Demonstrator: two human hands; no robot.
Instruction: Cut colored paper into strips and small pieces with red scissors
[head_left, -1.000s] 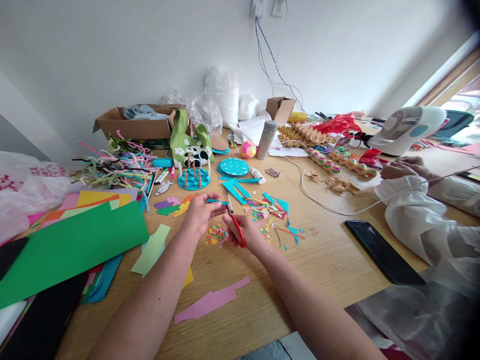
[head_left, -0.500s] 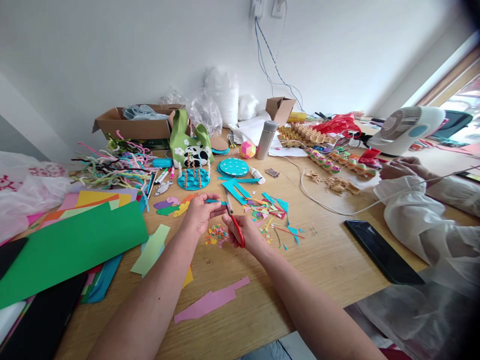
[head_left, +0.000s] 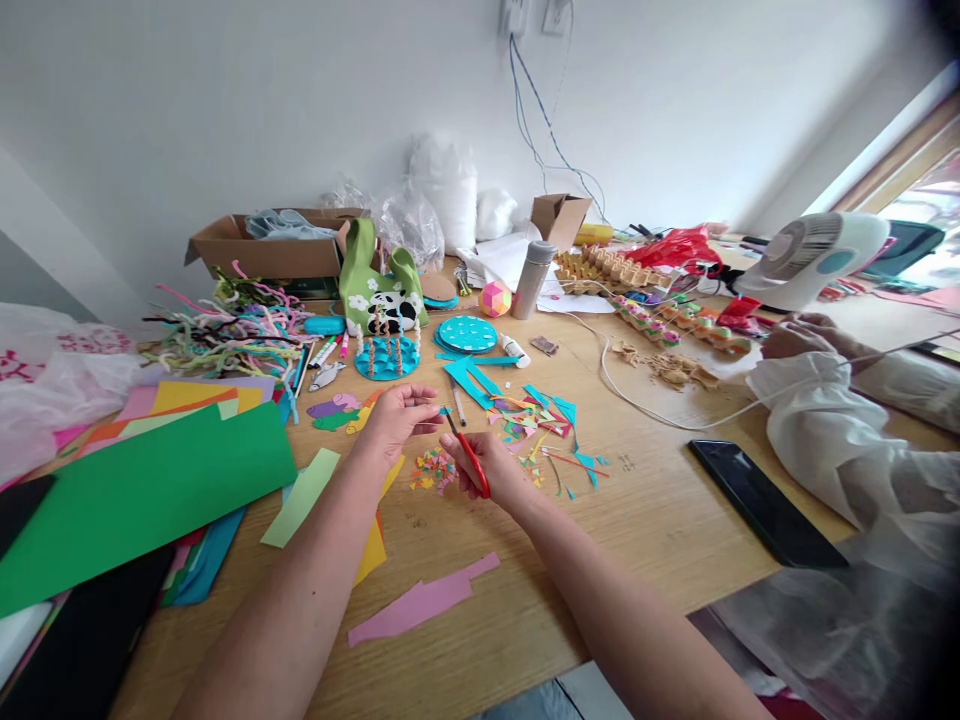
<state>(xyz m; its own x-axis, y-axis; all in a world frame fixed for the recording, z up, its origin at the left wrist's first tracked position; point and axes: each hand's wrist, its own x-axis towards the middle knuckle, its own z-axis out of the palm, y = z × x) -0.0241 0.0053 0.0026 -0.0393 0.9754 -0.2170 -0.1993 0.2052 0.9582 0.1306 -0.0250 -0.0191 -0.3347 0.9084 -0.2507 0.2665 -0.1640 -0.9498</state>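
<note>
My right hand (head_left: pixel 491 468) is closed around the red handles of a pair of scissors (head_left: pixel 474 464), whose blades point up and away to the left. Just left of the blades, my left hand (head_left: pixel 401 420) pinches a small piece of blue paper (head_left: pixel 444 410), mostly hidden by the fingers. Below the hands lies a heap of tiny coloured paper snippets (head_left: pixel 433 468). Purple, green and orange paper fish (head_left: pixel 335 411) rest left of my left hand. A pen (head_left: pixel 457 400) lies just beyond the scissors.
Blue and mixed paper offcuts (head_left: pixel 551 410) lie to the right, a pink strip (head_left: pixel 424 603) in front. Coloured sheets (head_left: pixel 165 490) are stacked at left. A black phone (head_left: pixel 761 505) lies near another person's sleeve (head_left: pixel 810 420). A grey bottle (head_left: pixel 534 280) and white fan (head_left: pixel 821 255) stand farther back.
The scissors have shifted slightly left and down, nearer my left fingertips. Less blue paper shows at the left fingers than before.
</note>
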